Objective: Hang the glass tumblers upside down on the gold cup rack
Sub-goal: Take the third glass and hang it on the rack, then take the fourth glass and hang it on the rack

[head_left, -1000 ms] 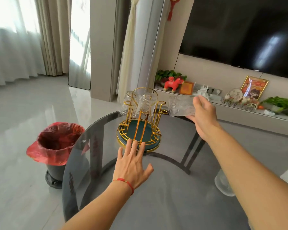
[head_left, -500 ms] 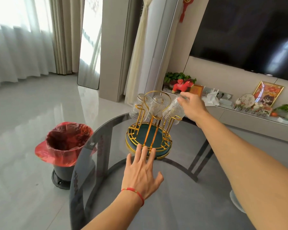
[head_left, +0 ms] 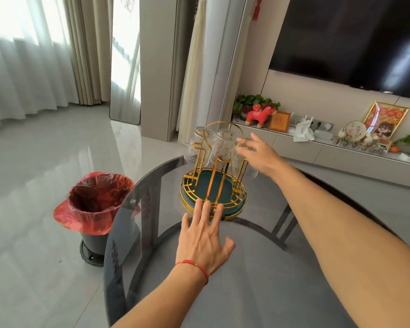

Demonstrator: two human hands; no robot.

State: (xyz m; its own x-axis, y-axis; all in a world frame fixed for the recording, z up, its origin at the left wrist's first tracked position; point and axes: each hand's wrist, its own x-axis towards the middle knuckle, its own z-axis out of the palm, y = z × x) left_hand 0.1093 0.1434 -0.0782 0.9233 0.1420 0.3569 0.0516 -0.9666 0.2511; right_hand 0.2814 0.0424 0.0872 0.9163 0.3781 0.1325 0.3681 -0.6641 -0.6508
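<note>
The gold cup rack (head_left: 223, 125) with a round dark green base tray (head_left: 219, 189) stands on the far part of the smoked glass table (head_left: 265, 280). Ribbed glass tumblers hang upside down on its prongs: one at the back left (head_left: 194, 147), one in the middle (head_left: 224, 145), one on the right (head_left: 243, 165) partly behind my wrist. My right hand (head_left: 260, 153) hovers beside the right tumbler with fingers spread, holding nothing. My left hand (head_left: 205, 242) lies flat on the table, fingertips touching the tray's front rim.
A black bin with a red bag (head_left: 94, 204) stands on the floor left of the table. Behind, a low wall shelf (head_left: 317, 147) carries a red toy horse, frames and plants under a dark TV (head_left: 355, 36). A mirror (head_left: 124, 67) leans at the back.
My right hand carried a tumbler to the rack, set it upside down on the right prong and let go; its fingers are now apart. My left hand stayed by the tray.
</note>
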